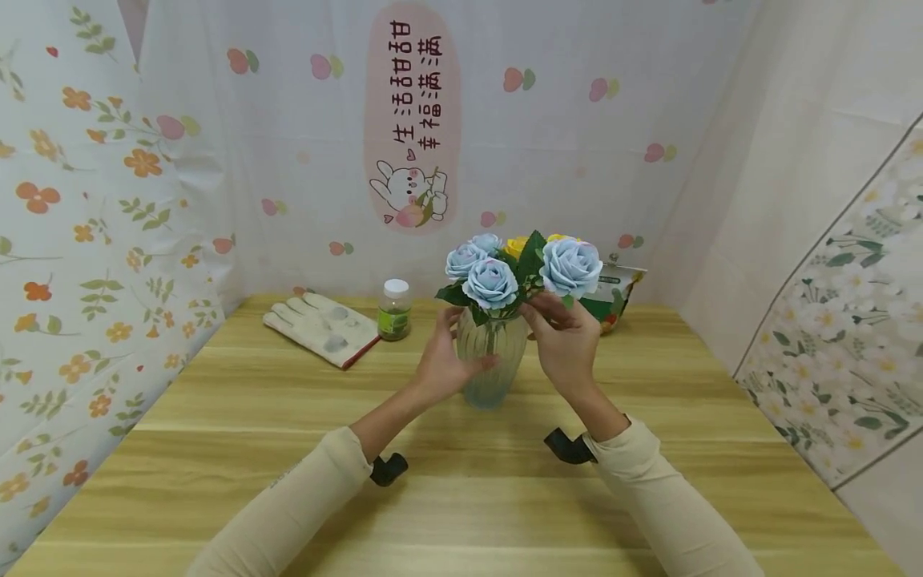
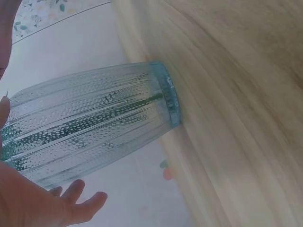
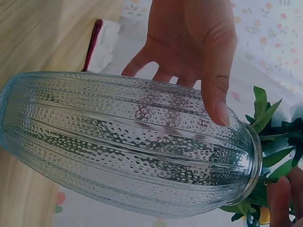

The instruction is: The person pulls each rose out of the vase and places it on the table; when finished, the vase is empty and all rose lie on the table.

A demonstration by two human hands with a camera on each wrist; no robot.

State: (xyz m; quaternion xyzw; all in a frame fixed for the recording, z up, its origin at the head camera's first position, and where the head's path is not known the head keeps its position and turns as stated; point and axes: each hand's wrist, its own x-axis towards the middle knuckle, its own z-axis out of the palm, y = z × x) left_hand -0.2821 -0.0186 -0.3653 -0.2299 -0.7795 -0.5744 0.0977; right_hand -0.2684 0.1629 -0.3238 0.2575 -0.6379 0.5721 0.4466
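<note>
A ribbed, dimpled clear glass vase (image 1: 506,353) stands upright on the wooden table, a green stem showing through its wall. Blue artificial roses (image 1: 490,283) with green leaves rise from its mouth, and yellow blooms (image 1: 516,246) show behind them. My left hand (image 1: 441,365) holds the vase's side; in the right wrist view its thumb (image 3: 218,106) lies along the glass near the rim, the fingers partly hidden behind. At the rim's right side, my right hand (image 1: 570,340) pinches the stem beneath the rightmost blue rose (image 1: 571,267).
Behind and left lie a stained white work glove (image 1: 317,324) with a red cuff and a white-capped jar (image 1: 394,312). A green and white pouch (image 1: 613,292) stands behind my right hand. Black mounts (image 1: 389,470) sit at both wrists. Printed curtains (image 1: 303,160) enclose the table.
</note>
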